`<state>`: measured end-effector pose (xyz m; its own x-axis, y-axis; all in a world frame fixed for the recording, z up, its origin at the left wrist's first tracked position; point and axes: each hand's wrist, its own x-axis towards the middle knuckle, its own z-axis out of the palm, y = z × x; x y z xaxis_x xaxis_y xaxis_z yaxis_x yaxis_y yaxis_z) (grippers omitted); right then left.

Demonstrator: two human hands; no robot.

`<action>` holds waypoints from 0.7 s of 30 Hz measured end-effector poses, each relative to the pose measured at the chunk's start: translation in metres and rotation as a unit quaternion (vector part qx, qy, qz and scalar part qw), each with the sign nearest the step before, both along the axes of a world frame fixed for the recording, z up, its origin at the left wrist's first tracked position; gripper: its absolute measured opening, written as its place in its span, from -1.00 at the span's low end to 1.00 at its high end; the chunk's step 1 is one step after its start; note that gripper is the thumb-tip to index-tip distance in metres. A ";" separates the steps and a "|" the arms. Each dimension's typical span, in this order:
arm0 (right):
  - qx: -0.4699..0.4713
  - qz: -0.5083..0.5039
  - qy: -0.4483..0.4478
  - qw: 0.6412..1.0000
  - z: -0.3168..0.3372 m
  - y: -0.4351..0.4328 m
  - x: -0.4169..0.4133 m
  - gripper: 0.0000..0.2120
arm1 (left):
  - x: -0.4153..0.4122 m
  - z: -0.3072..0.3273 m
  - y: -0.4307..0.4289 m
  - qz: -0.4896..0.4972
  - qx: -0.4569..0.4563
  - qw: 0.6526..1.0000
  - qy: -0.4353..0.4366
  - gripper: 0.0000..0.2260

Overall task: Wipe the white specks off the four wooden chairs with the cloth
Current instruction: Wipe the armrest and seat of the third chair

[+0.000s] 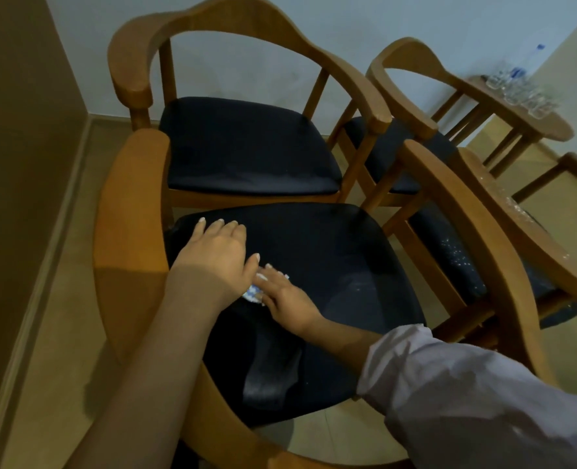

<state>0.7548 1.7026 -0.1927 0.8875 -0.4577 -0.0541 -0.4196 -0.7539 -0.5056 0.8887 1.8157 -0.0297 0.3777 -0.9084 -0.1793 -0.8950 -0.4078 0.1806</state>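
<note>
The small blue-and-white cloth is pressed onto the dark padded seat of the nearest wooden chair under the straight fingers of the right hand. The left hand is laid flat alongside, fingers nearly together. On the neighbouring chair white specks are seen, seemingly unwiped.

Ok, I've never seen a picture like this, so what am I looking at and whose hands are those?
No machine here: a person wears a camera on the head, looking down at their own hands. The left hand lies flat on the dark seat of the near chair. The right hand, from a pale sleeve, presses a small cloth on that seat. Three more chairs stand beyond; the right one's seat shows white specks. Glasses stand on a small table at the back right.
</note>
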 end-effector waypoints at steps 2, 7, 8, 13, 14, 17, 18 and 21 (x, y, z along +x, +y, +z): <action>-0.006 -0.061 0.014 0.998 0.002 -0.021 -0.005 -0.55 | 0.000 -0.001 0.000 0.002 0.009 1.000 -0.004 -0.47; 0.002 -0.163 0.026 0.986 0.001 -0.060 -0.026 -0.59 | -0.002 -0.001 -0.001 0.009 0.009 1.000 -0.016 -0.48; 0.002 -0.175 0.027 0.984 0.001 -0.063 -0.028 -0.58 | -0.003 -0.001 0.001 0.009 0.005 1.000 -0.017 -0.48; -0.002 -0.208 0.011 0.978 0.000 -0.057 -0.025 -0.59 | -0.004 -0.004 0.003 0.013 -0.019 0.999 -0.037 -0.48; -0.008 -0.210 0.010 0.978 -0.001 -0.055 -0.023 -0.59 | -0.005 -0.004 0.003 0.014 -0.018 0.999 -0.036 -0.48; -0.026 -0.210 0.002 0.977 -0.004 -0.052 -0.019 -0.59 | -0.004 -0.005 0.002 0.020 -0.017 0.999 -0.032 -0.48; -0.031 -0.210 -0.001 0.977 -0.005 -0.052 -0.018 -0.59 | -0.004 -0.005 0.001 0.022 -0.018 0.999 -0.030 -0.48; -0.028 -0.213 -0.001 0.977 -0.006 -0.051 -0.017 -0.60 | -0.004 -0.006 0.001 0.030 -0.022 0.999 -0.031 -0.48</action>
<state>0.7379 1.6521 -0.1990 0.6164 -0.7873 -0.0164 -0.7002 -0.5384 -0.4690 0.8851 1.8169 -0.0358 0.4405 -0.8905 -0.1136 -0.8793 -0.4535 0.1453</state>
